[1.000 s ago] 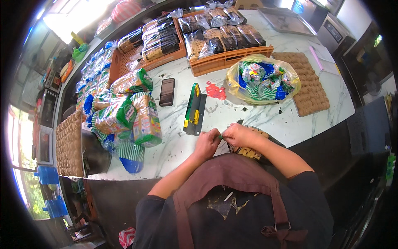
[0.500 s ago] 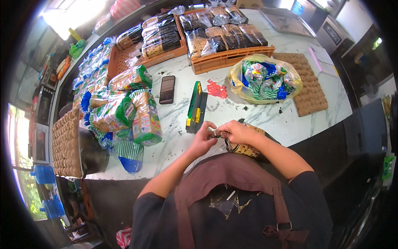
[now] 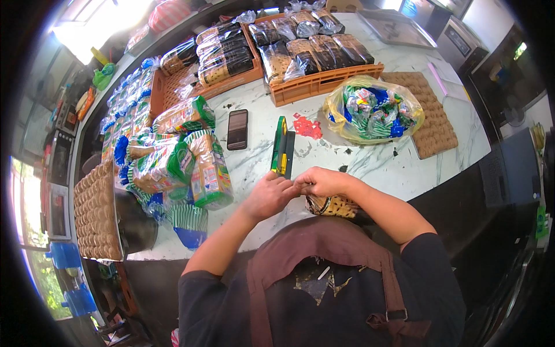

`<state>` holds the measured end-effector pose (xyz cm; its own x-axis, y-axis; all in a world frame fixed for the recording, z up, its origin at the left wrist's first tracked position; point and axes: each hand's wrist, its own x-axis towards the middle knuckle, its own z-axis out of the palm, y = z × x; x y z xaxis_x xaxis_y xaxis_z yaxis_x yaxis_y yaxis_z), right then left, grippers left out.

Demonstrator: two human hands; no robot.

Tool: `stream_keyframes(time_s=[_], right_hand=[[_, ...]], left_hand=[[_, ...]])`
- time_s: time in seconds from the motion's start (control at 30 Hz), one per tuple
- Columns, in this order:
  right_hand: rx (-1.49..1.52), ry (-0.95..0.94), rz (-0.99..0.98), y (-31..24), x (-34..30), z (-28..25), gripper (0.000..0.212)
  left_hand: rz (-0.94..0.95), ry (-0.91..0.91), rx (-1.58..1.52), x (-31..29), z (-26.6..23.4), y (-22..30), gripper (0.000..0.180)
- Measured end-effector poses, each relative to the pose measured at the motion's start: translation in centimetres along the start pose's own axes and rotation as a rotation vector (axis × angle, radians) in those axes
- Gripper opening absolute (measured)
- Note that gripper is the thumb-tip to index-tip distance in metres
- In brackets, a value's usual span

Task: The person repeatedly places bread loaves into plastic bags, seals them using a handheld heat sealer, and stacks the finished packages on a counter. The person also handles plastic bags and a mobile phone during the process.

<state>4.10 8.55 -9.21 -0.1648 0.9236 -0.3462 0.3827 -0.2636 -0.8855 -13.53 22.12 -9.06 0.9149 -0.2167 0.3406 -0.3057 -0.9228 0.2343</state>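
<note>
We see the left hand (image 3: 270,195) and right hand (image 3: 325,181) meeting at curled fingertips; we cannot tell what they grip. The spotted pack (image 3: 333,207) lies beside the right hand, the green tool (image 3: 280,141) beyond the left.

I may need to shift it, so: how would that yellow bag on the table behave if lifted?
The yellow bag would probably sag, since its wall looks thin and creased. It may be light for its size, as the crumpled wrappers inside look thin. Its mouth gapes open, so some could spill if tipped.
</note>
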Motion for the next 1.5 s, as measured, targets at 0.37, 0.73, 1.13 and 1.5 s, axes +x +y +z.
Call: stream_keyframes(time_s=[0.37,0.73,1.13,1.5], right_hand=[[-0.242,0.610,-0.138,-2.0,2.6,4.6,0.029],[-0.451,0.661,-0.094,-1.0,6.9,3.5,0.026],[-0.397,0.681,-0.061,-0.3,7.3,3.5,0.029],[-0.256,0.703,0.019,0.2,7.7,3.2,0.030]], left_hand=[[-0.814,0.005,-0.564,-1.3,1.2,-1.7,0.015],[-1.108,0.027,-1.003,-0.1,2.6,-8.8,0.015],[-1.253,-0.162,-1.032,-0.1,2.4,-9.8,0.054],[-1.239,-0.105,-1.494,-2.1,3.3,-11.4,0.043]])
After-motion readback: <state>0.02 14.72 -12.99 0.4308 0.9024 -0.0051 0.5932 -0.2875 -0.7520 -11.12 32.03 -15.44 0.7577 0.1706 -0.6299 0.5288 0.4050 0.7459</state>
